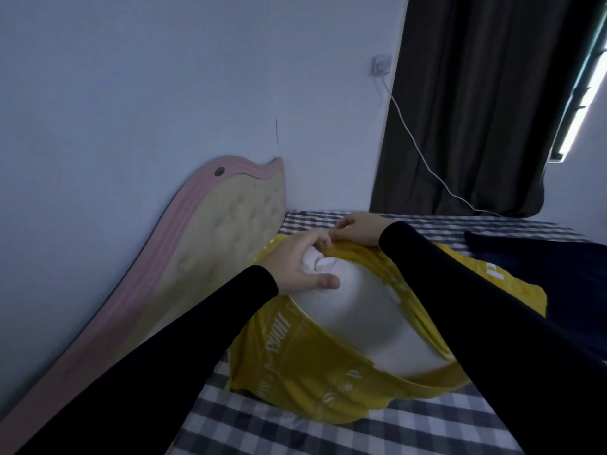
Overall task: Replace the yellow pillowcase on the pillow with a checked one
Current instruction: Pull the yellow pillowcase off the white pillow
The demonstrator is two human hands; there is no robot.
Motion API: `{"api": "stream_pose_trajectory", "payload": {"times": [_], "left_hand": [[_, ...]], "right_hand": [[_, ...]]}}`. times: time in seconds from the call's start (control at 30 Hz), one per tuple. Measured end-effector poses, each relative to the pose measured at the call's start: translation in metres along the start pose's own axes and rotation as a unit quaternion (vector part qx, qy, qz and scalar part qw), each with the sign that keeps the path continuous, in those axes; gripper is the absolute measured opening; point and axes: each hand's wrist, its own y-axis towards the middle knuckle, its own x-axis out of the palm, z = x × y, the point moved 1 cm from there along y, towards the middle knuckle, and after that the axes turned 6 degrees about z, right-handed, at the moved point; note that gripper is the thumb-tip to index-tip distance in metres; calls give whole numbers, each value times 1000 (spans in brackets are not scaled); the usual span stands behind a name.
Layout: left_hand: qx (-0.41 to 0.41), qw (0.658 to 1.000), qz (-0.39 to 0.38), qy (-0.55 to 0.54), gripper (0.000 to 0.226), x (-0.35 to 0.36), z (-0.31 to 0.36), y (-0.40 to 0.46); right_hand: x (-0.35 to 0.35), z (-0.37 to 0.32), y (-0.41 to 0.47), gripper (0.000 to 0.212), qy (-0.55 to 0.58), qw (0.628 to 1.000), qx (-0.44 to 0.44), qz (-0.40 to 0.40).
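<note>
Black sleeves (184, 336) hide both wrists; left hand (297, 262) grips the white pillow's (354, 310) corner, right hand (356, 229) pinches the yellow pillowcase (295, 366) edge, its far part hidden, on the checked bed (262, 428).

Bed (410, 431) in a grey-and-white checked sheet.
The half-stripped white pillow (354, 310), in its yellow pillowcase (295, 366), lies mid-bed beside the left headboard (210, 244); a dark blue cloth (558, 284) lies at far right, a white cable (486, 210) reaching the far edge.

The headboard (210, 244) crowds close left of the hands; a dark cloth (538, 274) lies right; bare sheet (295, 431) opens nearer.
</note>
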Motion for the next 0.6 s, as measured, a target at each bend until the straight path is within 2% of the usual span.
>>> {"api": "stream_pose_trajectory", "payload": {"times": [0.07, 0.13, 0.2, 0.3, 0.37, 0.43, 0.53, 0.6], "left_hand": [[-22, 999, 31, 1, 58, -2, -9, 0], [-54, 994, 93, -5, 54, -5, -16, 2], [-52, 986, 159, 9, 49, -7, -18, 7], [29, 971, 226, 79, 49, -2, -14, 12], [64, 969, 217, 97, 56, 6, -11, 13], [36, 978, 189, 81, 62, 7, -5, 12], [-22, 985, 154, 79, 76, 2, -9, 11], [-66, 985, 135, 84, 79, -7, -16, 12]], "right_hand": [[-4, 9, -14, 66, -77, 997, -2, -6], [-8, 23, -28, 77, -88, 996, 12, -1], [-8, 37, -35, 77, -52, 998, 11, 36], [-6, 49, -36, 68, 0, 993, -2, 116], [-6, 58, -35, 50, 28, 991, -19, 129], [-6, 68, -36, 32, 81, 989, -34, 118], [-3, 81, -38, 39, 129, 982, -45, 130], [-3, 86, -36, 33, 119, 981, -47, 143]]}}
